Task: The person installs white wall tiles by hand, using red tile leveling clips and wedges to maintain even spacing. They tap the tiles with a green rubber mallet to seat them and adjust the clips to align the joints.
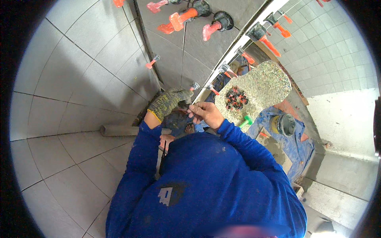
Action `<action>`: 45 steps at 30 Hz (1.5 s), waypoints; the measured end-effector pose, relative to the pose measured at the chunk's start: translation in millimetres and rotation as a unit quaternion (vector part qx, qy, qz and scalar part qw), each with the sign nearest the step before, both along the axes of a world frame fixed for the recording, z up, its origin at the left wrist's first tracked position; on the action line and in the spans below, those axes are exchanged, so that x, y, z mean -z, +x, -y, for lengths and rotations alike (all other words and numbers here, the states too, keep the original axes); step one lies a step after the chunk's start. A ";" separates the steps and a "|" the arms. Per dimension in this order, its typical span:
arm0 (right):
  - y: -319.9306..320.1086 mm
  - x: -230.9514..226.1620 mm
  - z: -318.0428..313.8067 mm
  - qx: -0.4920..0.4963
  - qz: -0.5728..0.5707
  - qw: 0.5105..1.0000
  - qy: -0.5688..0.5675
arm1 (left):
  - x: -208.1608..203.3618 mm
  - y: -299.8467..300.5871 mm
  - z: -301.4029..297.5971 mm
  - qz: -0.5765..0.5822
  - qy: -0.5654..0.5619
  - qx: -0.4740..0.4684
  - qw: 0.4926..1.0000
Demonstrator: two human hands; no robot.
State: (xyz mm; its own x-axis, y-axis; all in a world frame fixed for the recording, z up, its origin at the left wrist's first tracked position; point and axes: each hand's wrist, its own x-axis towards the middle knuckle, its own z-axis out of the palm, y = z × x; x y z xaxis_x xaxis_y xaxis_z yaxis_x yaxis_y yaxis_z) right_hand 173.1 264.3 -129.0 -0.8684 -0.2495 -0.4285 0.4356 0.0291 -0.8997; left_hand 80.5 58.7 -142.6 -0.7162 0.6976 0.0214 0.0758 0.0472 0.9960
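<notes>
While the gloved left hand (168,102) is held curled on the left, how tightly its fingers are closed can't be told, tbh. A small dark piece (183,105) is tucked between the hands, just under the gloved fingertips and left of the bare ones, so it's about equally near both; its long axis can't be made out. By the bare right hand (207,114), it looks pinched between thumb and index. Farther right, black-and-red clips (237,98) are heaped on a speckled board (274,81).

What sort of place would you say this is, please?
Probably a room being tiled: grey wall tiles with red clips along the seams, and a bucket on a blue sheet.
</notes>
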 end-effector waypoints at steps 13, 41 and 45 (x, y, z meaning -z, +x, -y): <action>-31.7 -3.3 20.8 0.160 0.069 0.967 -0.185 | 14.2 8.6 9.2 -0.402 -0.235 0.036 0.884; -118.7 14.4 125.6 0.051 0.032 0.992 -0.113 | -39.1 -127.1 51.7 -0.269 -0.524 -0.209 0.780; -173.9 38.4 157.7 0.162 0.009 0.962 -0.221 | -55.0 -143.3 36.9 -0.252 -0.557 -0.134 0.780</action>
State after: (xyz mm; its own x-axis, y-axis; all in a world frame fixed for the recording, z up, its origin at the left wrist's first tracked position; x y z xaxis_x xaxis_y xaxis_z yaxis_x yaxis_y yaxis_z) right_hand -0.8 106.6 -167.4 -0.9243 -0.1293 -0.3591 0.3740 -0.4945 -0.7846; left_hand -62.8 21.8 -87.7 -0.9361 0.3109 -0.1648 0.2829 0.9435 0.1725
